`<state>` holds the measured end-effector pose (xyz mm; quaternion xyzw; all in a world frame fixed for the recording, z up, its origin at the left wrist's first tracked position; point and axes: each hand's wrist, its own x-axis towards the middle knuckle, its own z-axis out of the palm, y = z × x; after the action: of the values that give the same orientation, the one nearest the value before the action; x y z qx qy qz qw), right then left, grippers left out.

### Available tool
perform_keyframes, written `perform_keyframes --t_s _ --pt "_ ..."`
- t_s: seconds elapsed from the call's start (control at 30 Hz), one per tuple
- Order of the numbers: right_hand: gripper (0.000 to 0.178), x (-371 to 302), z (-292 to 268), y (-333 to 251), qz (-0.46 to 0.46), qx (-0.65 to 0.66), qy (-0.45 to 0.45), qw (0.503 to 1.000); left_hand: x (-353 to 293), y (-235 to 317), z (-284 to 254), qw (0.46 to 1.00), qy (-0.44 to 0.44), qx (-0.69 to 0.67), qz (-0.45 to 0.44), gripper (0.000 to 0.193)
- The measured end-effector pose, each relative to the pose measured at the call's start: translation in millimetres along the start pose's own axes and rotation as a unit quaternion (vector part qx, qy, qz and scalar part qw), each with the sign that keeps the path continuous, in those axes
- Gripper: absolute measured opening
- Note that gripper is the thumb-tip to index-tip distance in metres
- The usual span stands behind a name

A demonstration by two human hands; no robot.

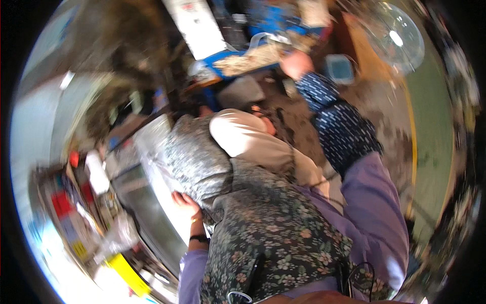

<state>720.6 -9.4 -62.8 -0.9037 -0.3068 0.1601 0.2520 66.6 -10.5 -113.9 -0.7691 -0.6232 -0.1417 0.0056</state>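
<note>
left hand (185,203): pressed flat, open, under the grey speckled fabric bundle (195,162)
right hand (296,63): raised, blurred; grip unclear
bundle: looked soft, bulky, floppy; best scooped from beneath

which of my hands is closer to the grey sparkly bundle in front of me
Left. Your left hand presses against the lower edge of the grey sparkly bundle. Your right hand is stretched well beyond it, up by the blue tray.
</note>
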Motion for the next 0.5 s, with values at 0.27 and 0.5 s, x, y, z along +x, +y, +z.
perform_keyframes --t_s 0.27,0.5 --pt "0.021 43.4 49.0 80.4 -0.334 -0.401 0.070 0.850 -27.8 -36.6 37.0 0.970 0.228 -0.033 0.079 0.052" --pt "0.022 -33.9 112.3 -20.8 -0.279 -0.238 -0.056 0.929 -120.5 -80.7 -54.4 0.980 0.032 -0.157 -0.118 0.057"
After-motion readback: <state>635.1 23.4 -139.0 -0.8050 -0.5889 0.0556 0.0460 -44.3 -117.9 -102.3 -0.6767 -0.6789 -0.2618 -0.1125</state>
